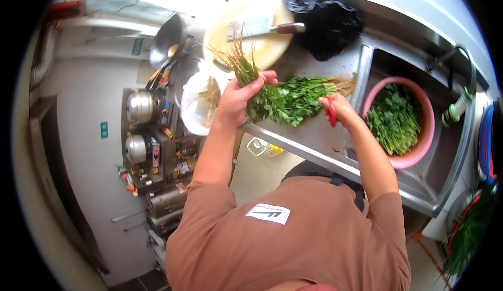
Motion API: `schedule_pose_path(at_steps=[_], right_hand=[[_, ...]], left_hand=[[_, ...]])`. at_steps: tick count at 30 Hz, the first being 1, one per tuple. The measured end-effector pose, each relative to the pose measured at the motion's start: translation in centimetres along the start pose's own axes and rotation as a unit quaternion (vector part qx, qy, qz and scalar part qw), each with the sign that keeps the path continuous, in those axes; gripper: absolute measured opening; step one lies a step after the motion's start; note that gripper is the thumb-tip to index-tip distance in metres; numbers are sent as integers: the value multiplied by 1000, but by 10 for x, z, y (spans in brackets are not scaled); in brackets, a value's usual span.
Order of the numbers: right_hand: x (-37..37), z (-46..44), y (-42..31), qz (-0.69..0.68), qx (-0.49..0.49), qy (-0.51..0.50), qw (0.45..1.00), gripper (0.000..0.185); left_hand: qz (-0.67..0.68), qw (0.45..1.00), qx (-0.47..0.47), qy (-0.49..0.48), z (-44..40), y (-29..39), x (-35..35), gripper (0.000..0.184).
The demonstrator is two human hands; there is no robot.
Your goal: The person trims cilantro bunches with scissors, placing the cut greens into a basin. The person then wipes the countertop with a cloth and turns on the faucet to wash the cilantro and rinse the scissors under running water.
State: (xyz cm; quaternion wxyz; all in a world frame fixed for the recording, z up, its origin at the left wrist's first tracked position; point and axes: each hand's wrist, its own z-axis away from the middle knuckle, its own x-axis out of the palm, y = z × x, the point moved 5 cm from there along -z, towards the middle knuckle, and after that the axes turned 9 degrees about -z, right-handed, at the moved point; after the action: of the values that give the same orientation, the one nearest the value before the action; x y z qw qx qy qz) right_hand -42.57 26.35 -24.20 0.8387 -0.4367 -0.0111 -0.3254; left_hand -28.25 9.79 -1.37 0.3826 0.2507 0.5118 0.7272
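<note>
A bunch of leafy greens (pixel 246 72) is in your left hand (pixel 237 96), above the left part of the steel worktop (pixel 320 135). Your left grip is closed around its stems, with the pale, wiry roots pointing up and away from you; held so, the root ends seem meant to stay free of your fingers. Your right hand (pixel 339 110) is clenched on red-handled scissors (pixel 331 113), smooth and looped; the blades cannot be made out.

Between your hands, a loose pile of greens (pixel 296 102) lies on the worktop, its frilly leaves toward the left and its stringy, tan roots toward the sink, probably lined up for easy picking. Near the worktop's left end is a round white container (pixel 195 102) with brownish scraps inside; what it rests on is unclear.

Toward the far edge, a round, pale cutting board (pixel 280 13) carries a flat-bladed cleaver (pixel 290 28), its dark handle turned right. Beside it sits a crumpled, shiny black plastic bag (pixel 330 26). To the right, within the metal sink (pixel 367 58), a round pink basin (pixel 428 126) holds densely packed greens, perhaps to keep them gathered.
</note>
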Motion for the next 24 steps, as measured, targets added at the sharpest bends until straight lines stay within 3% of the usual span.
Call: schedule_pose_path(at_steps=[1, 6, 9, 12, 16, 24], right_hand=[[2, 1, 2, 20, -8, -3, 1000, 33], [62, 56, -37, 47, -81, -48, 994, 38], [130, 77, -78, 200, -183, -141, 952, 47], [201, 87, -116, 295, -254, -214, 896, 49], [274, 75, -127, 310, -216, -307, 873, 44], [336, 60, -115, 270, -166, -312, 896, 46]], left_hand=[[22, 999, 6, -39, 10, 0, -14, 14], [34, 997, 22, 58, 68, -1, -84, 24], [-31, 994, 0, 104, 92, -3, -117, 29], [-13, 989, 3, 145, 114, -4, -136, 30], [-10, 986, 18, 165, 129, -11, -161, 28], [12, 984, -38, 175, 142, -31, -195, 26]])
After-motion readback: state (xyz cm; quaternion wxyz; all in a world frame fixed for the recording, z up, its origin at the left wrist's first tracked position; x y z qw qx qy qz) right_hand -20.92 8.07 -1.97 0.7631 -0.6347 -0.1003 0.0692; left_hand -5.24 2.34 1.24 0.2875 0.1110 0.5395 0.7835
